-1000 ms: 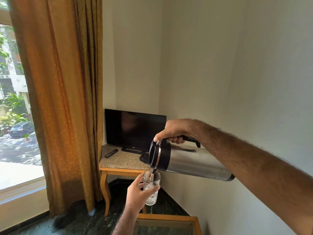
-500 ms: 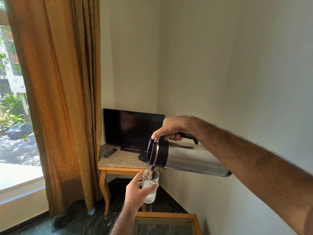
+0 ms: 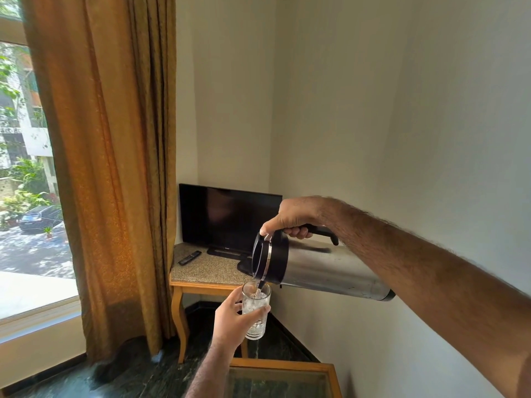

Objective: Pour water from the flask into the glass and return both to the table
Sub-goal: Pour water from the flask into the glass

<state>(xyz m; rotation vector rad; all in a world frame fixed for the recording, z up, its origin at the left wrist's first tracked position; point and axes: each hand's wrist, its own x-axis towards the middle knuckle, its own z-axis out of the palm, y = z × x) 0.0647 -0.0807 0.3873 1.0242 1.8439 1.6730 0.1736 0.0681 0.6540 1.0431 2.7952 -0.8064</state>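
Observation:
A steel flask (image 3: 324, 272) with a black top and black handle lies tipped nearly flat in the air, spout to the left. My right hand (image 3: 293, 218) grips its handle from above. Water runs from the spout into a clear glass (image 3: 256, 310) held upright just beneath it. My left hand (image 3: 232, 323) wraps the glass from the left and below. The glass holds bubbling water up to roughly its upper part. A glass-topped wooden table (image 3: 280, 366) shows its far edge at the bottom of the view, below both hands.
A corner table (image 3: 201, 275) with a speckled top carries a dark TV (image 3: 230, 218) and a remote (image 3: 189, 257), behind the flask. An orange curtain (image 3: 109, 168) hangs at left beside a window (image 3: 26, 182). A pale wall runs along the right. The floor is dark stone.
The flask and glass have stayed together while pouring continues. The water level in the glass has risen a little. The view has shifted slightly.

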